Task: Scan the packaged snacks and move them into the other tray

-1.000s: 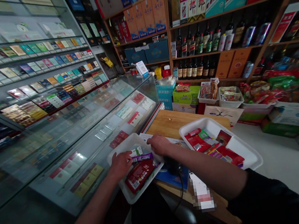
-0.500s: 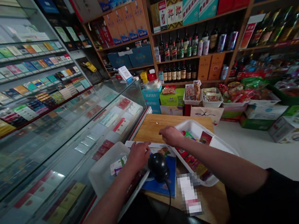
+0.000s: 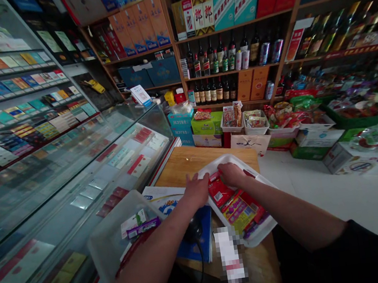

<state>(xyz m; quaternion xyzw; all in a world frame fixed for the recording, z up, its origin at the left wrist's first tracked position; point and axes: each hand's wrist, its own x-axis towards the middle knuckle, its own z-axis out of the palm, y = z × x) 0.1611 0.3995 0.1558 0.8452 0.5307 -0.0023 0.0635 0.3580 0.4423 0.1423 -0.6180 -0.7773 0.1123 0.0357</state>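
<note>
A white plastic tray (image 3: pixel 265 182) stands on the wooden table, holding red packets (image 3: pixel 220 192) and a yellow-and-purple snack packet (image 3: pixel 239 211). My right hand (image 3: pixel 233 175) reaches inside it, fingers curled onto the edge of a red packet. At the tray's left rim is my left hand (image 3: pixel 198 191), fingers bent over the edge and close to the same packet. Beneath my left forearm, a black barcode scanner (image 3: pixel 194 228) lies partly hidden on a blue booklet (image 3: pixel 205 233). A translucent tub (image 3: pixel 100 247) at left contains a purple-wrapped item (image 3: pixel 143 228) and a white packet (image 3: pixel 132 222).
The wooden table (image 3: pixel 174 166) adjoins a glass display counter (image 3: pixel 105 144) on the left. A pixelated white item (image 3: pixel 229 257) lies near the table's front. Boxes and snack bins (image 3: pixel 255 123) line the floor below shelves of bottles (image 3: pixel 218 89).
Both hands have moved to the right tray; my left hand came across from beside the scanner, and my right hand went down into the packets. The view has shifted rightward.
</note>
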